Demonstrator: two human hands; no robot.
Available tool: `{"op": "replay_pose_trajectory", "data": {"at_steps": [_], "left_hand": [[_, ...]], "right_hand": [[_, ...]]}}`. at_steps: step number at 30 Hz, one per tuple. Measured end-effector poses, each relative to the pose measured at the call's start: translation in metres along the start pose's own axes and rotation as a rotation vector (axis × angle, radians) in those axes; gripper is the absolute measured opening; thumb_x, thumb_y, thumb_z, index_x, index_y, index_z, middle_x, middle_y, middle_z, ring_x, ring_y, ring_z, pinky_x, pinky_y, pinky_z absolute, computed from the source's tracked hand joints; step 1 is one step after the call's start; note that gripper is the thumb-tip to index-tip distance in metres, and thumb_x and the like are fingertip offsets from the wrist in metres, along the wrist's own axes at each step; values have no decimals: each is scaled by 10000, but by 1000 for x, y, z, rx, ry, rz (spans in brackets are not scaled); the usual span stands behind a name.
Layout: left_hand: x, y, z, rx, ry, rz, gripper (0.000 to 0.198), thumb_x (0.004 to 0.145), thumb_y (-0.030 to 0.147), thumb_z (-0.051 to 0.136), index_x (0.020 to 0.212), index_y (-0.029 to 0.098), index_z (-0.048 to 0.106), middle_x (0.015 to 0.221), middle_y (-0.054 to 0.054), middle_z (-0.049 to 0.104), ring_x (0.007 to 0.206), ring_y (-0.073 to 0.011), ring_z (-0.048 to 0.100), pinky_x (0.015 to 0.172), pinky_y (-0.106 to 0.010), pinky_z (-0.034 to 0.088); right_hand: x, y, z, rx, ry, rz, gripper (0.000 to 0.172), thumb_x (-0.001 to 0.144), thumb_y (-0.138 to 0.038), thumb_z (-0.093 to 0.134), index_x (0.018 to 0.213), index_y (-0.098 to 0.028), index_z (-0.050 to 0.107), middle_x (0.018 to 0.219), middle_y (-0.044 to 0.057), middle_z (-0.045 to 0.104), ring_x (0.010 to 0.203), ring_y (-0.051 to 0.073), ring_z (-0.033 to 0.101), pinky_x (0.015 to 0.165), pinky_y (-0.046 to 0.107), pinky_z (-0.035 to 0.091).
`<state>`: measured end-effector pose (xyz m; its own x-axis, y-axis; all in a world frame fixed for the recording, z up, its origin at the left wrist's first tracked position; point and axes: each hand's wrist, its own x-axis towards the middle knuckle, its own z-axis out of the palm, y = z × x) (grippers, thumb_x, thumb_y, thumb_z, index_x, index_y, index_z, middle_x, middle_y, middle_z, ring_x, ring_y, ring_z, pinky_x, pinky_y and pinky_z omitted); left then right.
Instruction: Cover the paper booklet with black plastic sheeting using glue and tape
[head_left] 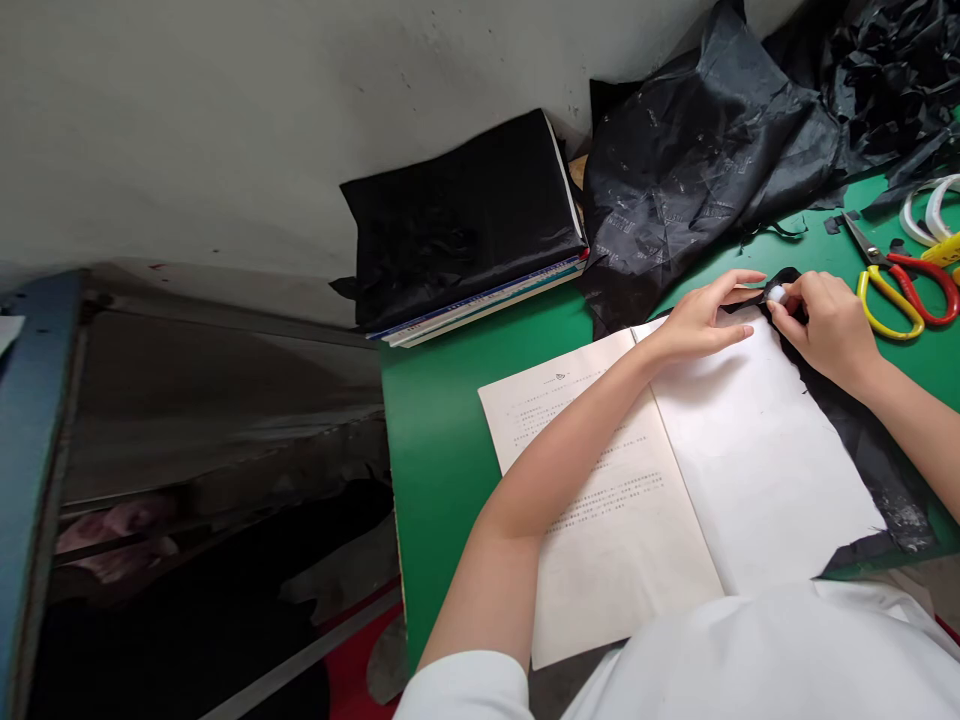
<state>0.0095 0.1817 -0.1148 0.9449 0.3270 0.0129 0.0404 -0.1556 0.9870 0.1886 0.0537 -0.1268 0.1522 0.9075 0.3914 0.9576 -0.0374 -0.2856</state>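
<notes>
An open book (675,490) lies on the green table (442,430), its right page blank and its left page printed. A black plastic sheet (877,470) lies under the book's right side. My left hand (705,315) rests on the top of the right page, fingers pressed on a fold of the black sheet at the corner. My right hand (825,325) is closed in a pinch on a small white object (777,294) at the same corner.
A stack of books (472,230) wrapped in black plastic leans at the wall. Crumpled black plastic (712,140) is heaped behind. Red and yellow scissors (904,285) and white tape rolls (930,205) lie at the right. The table's left edge drops to a dark floor.
</notes>
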Motion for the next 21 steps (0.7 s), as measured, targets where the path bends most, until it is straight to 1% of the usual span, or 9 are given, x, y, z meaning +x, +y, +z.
{"op": "replay_pose_trajectory", "data": {"at_steps": [3,6,9,13,17,21], "left_hand": [[0,-1,-1,-16,-2,2,686,792,563,701,1350,245,461,1494,-114,496,1408,-274,500,1217,-437,385],[0,-1,-1,-32,-2,17,675,790,528,708,1346,238,457,1470,-116,518,1403,-270,506,1215,-426,390],[-1,-1,-2,-44,-11,18,674,784,502,716,1353,258,451,1471,-102,521,1406,-264,502,1212,-423,396],[-1,-1,-2,-51,-30,10,721,772,528,727,1385,280,442,1504,-90,492,1422,-264,481,1221,-429,386],[-2,0,-2,-45,-34,4,767,777,558,722,1423,274,420,1490,-100,507,1434,-263,464,1239,-441,353],[-2,0,-2,-54,-35,5,782,769,559,723,1427,267,417,1492,-107,501,1437,-277,458,1237,-449,348]], "right_hand": [[0,0,0,-17,-2,-23,131,926,-350,509,852,-245,485,700,41,599,720,249,568,702,399,451],[0,0,-1,-18,-8,-34,140,927,-351,510,845,-242,480,703,45,607,716,248,571,696,394,450],[1,-1,-2,-12,-25,-34,141,924,-354,513,845,-240,483,710,47,613,720,248,575,699,394,450],[1,-1,-3,-4,-23,-18,135,923,-350,508,846,-241,486,713,42,613,717,245,575,689,388,443],[2,-1,-5,32,-50,-15,142,908,-345,527,824,-244,475,709,43,605,707,239,568,673,379,429],[3,-2,-6,39,-57,-37,162,914,-350,517,804,-244,462,703,47,584,706,238,550,673,377,418]]}}
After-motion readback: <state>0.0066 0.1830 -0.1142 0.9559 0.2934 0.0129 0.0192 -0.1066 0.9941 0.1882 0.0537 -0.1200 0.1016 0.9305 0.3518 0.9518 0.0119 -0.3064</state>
